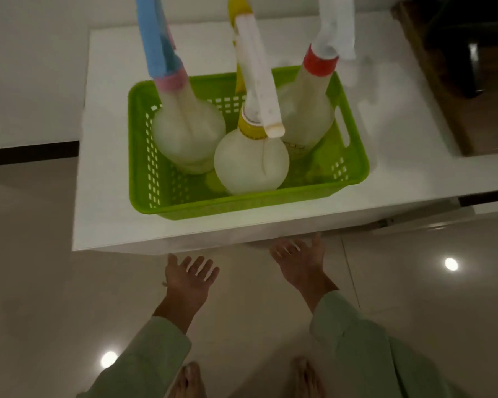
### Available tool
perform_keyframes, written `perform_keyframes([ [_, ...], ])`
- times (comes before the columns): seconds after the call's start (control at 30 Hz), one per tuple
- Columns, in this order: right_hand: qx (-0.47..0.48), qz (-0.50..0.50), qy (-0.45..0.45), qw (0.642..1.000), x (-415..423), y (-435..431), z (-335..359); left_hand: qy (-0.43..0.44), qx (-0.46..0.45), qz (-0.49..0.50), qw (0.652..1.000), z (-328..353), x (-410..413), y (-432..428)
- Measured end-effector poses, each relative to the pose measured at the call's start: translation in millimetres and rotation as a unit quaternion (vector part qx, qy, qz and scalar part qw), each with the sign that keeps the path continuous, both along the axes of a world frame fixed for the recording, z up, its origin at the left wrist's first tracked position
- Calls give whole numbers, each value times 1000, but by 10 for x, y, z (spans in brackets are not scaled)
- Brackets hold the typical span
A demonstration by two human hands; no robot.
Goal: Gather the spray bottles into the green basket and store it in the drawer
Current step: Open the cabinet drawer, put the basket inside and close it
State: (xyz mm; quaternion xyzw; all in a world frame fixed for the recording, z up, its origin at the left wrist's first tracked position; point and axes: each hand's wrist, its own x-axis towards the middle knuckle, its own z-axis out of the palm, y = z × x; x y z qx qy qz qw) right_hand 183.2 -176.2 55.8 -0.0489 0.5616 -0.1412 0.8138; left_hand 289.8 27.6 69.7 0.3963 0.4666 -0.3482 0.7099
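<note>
Bottles (250, 159), all three, stand upright in the green basket (242, 201) on the white top (400, 139), so gathering looks done. My left hand (189, 275) and right hand (301, 259) are spread open, palms up, empty, below its front edge, probably to reach the drawer.

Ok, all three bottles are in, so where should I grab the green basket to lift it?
Grip the green basket by its two short ends, one hand per side, coming from outside. The right end has a cut-out handle slot. The three bottles stand tall, so keep it level. Both hands are open and empty.
</note>
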Motion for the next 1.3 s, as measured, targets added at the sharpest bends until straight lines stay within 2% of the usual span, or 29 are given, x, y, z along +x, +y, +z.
perform_keyframes([
  [0.2, 47, -48, -57, 996, 233, -78, -530, 0, -64, 110, 992, -418, 152, -178],
  [0.37, 51, -60, -105, 991, 127, -22, -665, -20, -102, 114, 988, -559, 105, -92],
  [0.6, 29, -34, -45, 998, -226, 234, -376, 11, -98, 102, 990, -433, -238, 172],
  [0.7, -16, 42, 7, 999, -500, 435, 18, 9, -41, 10, 999, -73, -498, 271],
  [0.77, -150, 134, 99, 975, -710, 643, 333, -55, 84, -137, 985, 268, -770, 321],
  [0.8, -260, 184, 156, 935, -837, 744, 538, -130, 169, -216, 953, 475, -943, 370],
  [0.83, -387, 226, 205, 870, -961, 825, 774, -227, 249, -285, 897, 709, -1114, 427],
  [0.87, -511, 258, 227, 788, -1061, 890, 1005, -329, 312, -342, 823, 934, -1265, 493],
  [0.93, -704, 315, 209, 601, -1192, 928, 1384, -501, 381, -416, 656, 1327, -1447, 583],
  [0.97, -753, 346, 202, 523, -1219, 893, 1523, -561, 403, -438, 576, 1459, -1477, 611],
  [1.0, -771, 386, 207, 462, -1208, 832, 1634, -590, 417, -456, 520, 1556, -1457, 610],
  [1.03, -770, 434, 220, 413, -1182, 766, 1732, -589, 428, -481, 488, 1633, -1419, 591],
  [1.1, -741, 525, 238, 345, -1140, 691, 1827, -556, 436, -554, 441, 1730, -1345, 506],
  [1.17, -716, 583, 242, 297, -1162, 640, 1850, -520, 441, -612, 400, 1751, -1340, 438],
  [1.3, -707, 605, 242, 275, -1228, 603, 1874, -503, 460, -625, 380, 1766, -1357, 416],
])
